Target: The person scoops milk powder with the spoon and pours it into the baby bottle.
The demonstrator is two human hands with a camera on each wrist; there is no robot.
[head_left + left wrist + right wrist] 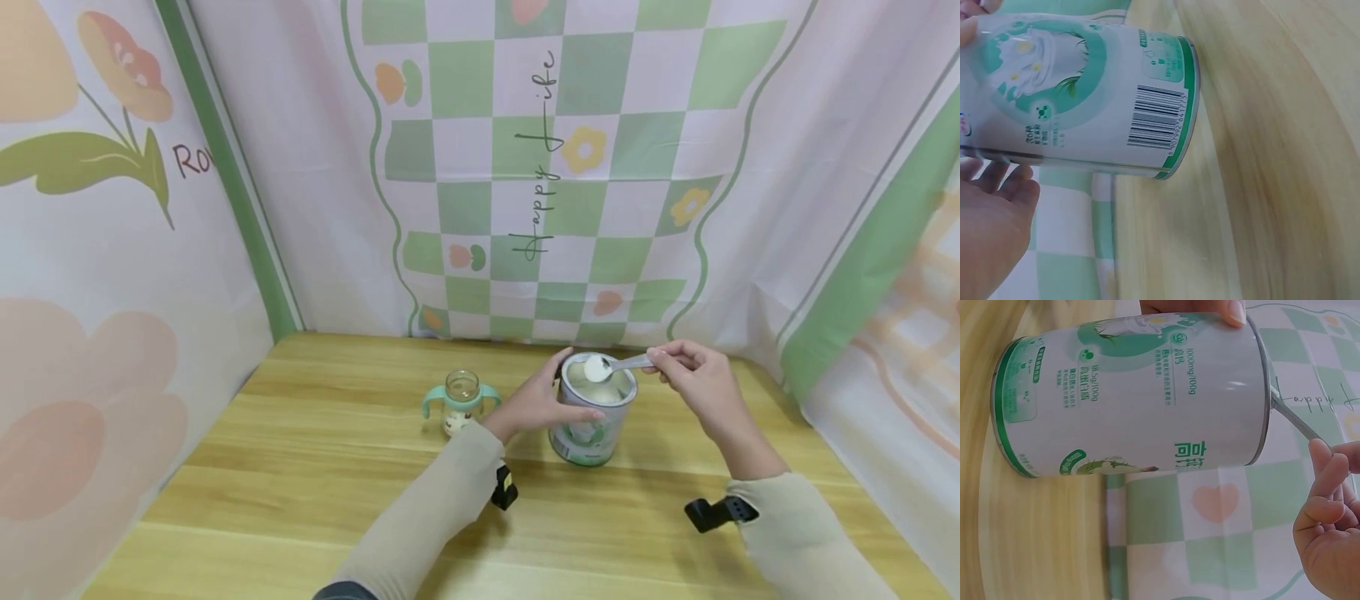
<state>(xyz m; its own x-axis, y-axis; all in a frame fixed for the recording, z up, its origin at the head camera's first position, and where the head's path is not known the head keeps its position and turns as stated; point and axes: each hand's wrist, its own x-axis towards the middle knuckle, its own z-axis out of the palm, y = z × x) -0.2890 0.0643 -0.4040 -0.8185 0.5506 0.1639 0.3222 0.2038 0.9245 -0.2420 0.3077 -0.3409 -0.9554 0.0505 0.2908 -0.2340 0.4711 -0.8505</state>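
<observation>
A white and green milk powder can [590, 440] stands upright on the table with its top uncovered and pale powder [606, 392] inside. My left hand [536, 407] grips its side, thumb across the front and fingers round the far side. My right hand [697, 385] pinches the handle end of a spoon [633, 362]. The spoon's bowl, heaped with white powder [597, 368], is over the can's mouth. In the right wrist view the handle [1302, 423] slants out past the rim and the bowl is hidden. The left wrist view shows the can's barcode side [1159, 119].
A baby bottle [462, 387] with two mint-green handles and no cap stands left of the can, near my left forearm. The wooden table [300, 475] ends at a hanging checked cloth [517, 200] behind. Printed curtains hang on both sides.
</observation>
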